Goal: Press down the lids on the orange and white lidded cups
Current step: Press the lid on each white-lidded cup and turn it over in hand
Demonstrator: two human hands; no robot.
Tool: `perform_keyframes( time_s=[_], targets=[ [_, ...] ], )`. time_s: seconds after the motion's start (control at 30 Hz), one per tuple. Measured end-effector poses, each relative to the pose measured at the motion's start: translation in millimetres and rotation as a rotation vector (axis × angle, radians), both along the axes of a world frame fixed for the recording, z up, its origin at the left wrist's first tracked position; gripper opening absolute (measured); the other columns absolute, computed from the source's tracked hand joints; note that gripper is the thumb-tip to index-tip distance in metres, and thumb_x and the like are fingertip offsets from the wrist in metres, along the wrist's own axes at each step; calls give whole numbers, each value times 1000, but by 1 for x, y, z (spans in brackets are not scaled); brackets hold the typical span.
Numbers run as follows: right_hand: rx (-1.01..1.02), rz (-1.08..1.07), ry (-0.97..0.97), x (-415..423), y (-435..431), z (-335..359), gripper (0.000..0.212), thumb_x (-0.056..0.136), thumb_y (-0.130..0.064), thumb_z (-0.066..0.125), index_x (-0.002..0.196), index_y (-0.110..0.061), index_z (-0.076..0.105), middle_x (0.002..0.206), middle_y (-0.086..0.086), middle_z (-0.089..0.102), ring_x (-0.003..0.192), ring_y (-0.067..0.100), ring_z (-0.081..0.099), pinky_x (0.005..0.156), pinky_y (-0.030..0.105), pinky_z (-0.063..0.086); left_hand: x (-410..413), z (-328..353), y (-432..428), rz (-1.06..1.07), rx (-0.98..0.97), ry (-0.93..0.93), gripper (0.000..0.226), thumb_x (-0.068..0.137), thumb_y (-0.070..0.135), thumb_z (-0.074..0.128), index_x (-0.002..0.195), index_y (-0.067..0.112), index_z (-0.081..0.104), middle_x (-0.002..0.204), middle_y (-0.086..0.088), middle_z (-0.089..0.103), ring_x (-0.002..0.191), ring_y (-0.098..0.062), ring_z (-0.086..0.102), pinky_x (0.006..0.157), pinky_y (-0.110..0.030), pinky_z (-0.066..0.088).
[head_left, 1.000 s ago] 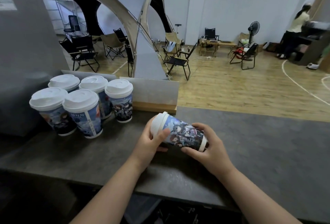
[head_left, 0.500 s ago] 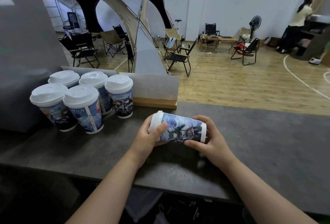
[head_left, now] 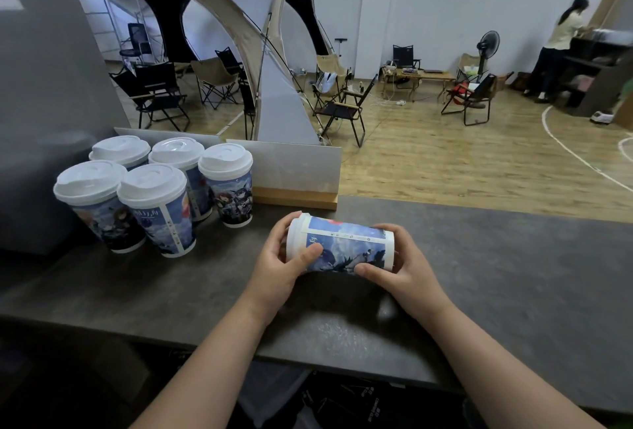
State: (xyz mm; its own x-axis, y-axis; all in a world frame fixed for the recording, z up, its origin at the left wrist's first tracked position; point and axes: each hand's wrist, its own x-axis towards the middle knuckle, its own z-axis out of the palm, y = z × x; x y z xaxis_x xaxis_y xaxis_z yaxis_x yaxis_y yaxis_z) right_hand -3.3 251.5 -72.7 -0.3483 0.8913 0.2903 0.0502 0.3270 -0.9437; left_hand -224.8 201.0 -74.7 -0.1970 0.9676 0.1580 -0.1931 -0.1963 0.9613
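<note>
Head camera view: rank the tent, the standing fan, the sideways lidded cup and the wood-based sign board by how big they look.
1. Tent, by far the largest.
2-3. Sign board and sideways lidded cup look about alike; the cup is nearer the camera, so unranked.
4. Standing fan, smallest, far away.

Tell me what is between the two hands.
In the head view, one lidded cup is held sideways between them: the left hand grips its white lid end, the right hand its base end.
</note>
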Motion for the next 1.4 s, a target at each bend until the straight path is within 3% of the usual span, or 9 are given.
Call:
perform_keyframes(
  time_s=[0.1, 0.23, 0.37, 0.63, 0.87, 1.03, 1.13, 1.23, 1.4],
  targets=[
    [41, 1, 9, 2, -1, -2, 72, 66, -15, 93, 125, -25, 52, 113, -7, 69, 104, 18, 70, 86, 38, 61, 0, 1, 0, -38, 9, 12, 68, 80, 16, 80, 140, 29, 50, 130, 1, 65, 117, -20, 65, 92, -41, 58],
    [64, -8, 53, 0, -4, -2, 79, 66, -11, 93, 130, -20, 48, 115, -9, 68, 105, 17, 70, 80, 27, 60, -1, 5, -3, -41, 13, 2, 63, 80, 19, 80, 136, 33, 54, 128, -3, 65, 113, -22, 68, 82, -34, 61],
    [-52, -46, 114, 1, -4, 4, 51, 78, -28, 79, 121, -17, 54, 94, 0, 71, 70, 19, 68, 50, 26, 53, 0, 3, -6, -51, 40, 94, 80, 74, 21, 88, 140, 40, 48, 134, 3, 58, 118, -22, 64, 90, -37, 59],
    [0, 41, 89, 4, -3, -1, 71, 72, -19, 87, 131, -23, 49, 118, 5, 69, 108, 24, 70, 88, 36, 60, -1, 3, -2, -37, -19, -36, 73, 75, 29, 85, 139, 32, 50, 129, -6, 66, 118, -28, 65, 97, -45, 55],
    [169, -29, 144, 1, -4, -2, 64, 71, -25, 88, 125, -37, 57, 121, -8, 67, 111, 16, 68, 86, 26, 58, 5, -1, 5, -64, -61, 42, 44, 94, 20, 62, 136, 26, 49, 119, -2, 70, 103, -15, 70, 78, -36, 62],
    [497, -103, -129, -3, -10, -5, 72, 85, -22, 77, 145, -40, 43, 140, -26, 49, 111, 8, 63, 84, 19, 57, 7, -10, 9, 44, -38, 285, 35, 100, 16, 56, 132, 31, 55, 121, 2, 48, 92, 0, 62, 61, -25, 59],
    [641, -94, -260, -4, -11, -5, 68, 92, -21, 71, 151, -31, 39, 149, -17, 41, 116, 14, 61, 89, 18, 55, 8, -11, 10, 4, -42, 379, 30, 103, 19, 51, 125, 36, 61, 122, 7, 50, 78, -4, 63, 54, -18, 52],
    [595, -116, -244, -6, -9, -7, 64, 91, -11, 68, 149, -22, 42, 147, -6, 48, 106, 9, 65, 83, 23, 58, 11, -7, 8, -8, -42, 316, 29, 101, 31, 51, 119, 52, 59, 117, 14, 57, 68, -6, 62, 49, -18, 49],
    [448, -134, -212, -6, -4, -10, 65, 94, -5, 67, 148, -31, 40, 146, -19, 44, 103, 8, 66, 75, 36, 62, 12, -3, 2, -99, -21, 303, 34, 92, 52, 56, 124, 64, 55, 90, 13, 70, 76, -4, 62, 51, -25, 51]
  ],
)
